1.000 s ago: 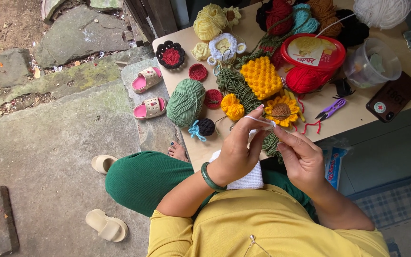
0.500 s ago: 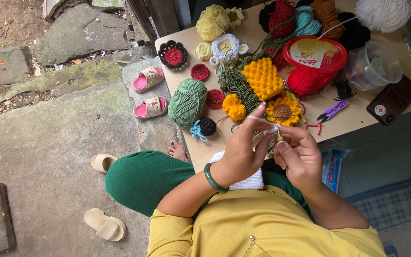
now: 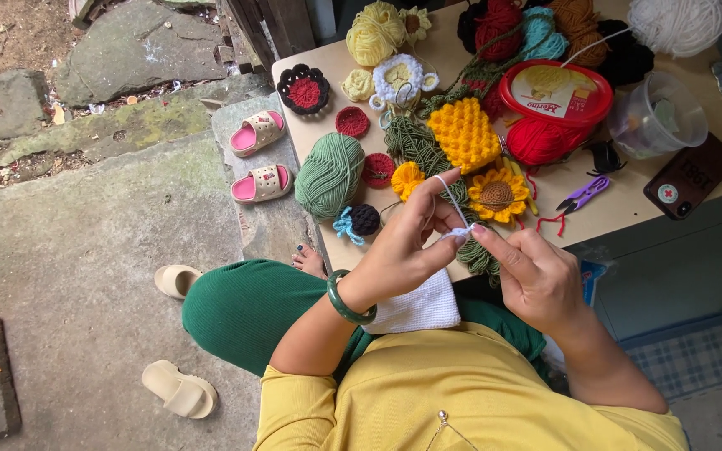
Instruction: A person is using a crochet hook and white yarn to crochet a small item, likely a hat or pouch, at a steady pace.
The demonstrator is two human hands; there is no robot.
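Observation:
My left hand (image 3: 403, 242), with a green bangle on its wrist, pinches a strand of white yarn (image 3: 453, 205) looped over its index finger. My right hand (image 3: 532, 276) meets it fingertip to fingertip and pinches the same small white stitch work. A white crocheted piece (image 3: 419, 307) lies on my lap under the left wrist. Just beyond the hands on the table (image 3: 628, 200) lie a crocheted sunflower (image 3: 497, 195) and a yellow textured square (image 3: 464, 134).
The table holds a green yarn ball (image 3: 329, 174), several crocheted flowers and discs, red yarn (image 3: 536, 140), a red-lidded tub (image 3: 555, 92), a clear plastic cup (image 3: 658, 117), purple snips (image 3: 582, 194) and a phone (image 3: 688, 175). Pink sandals (image 3: 259, 157) and beige slippers (image 3: 179, 388) lie on the stone floor.
Both hands stayed joined over the table edge; the fingers shifted slightly as they worked the white yarn. The view moved closer.

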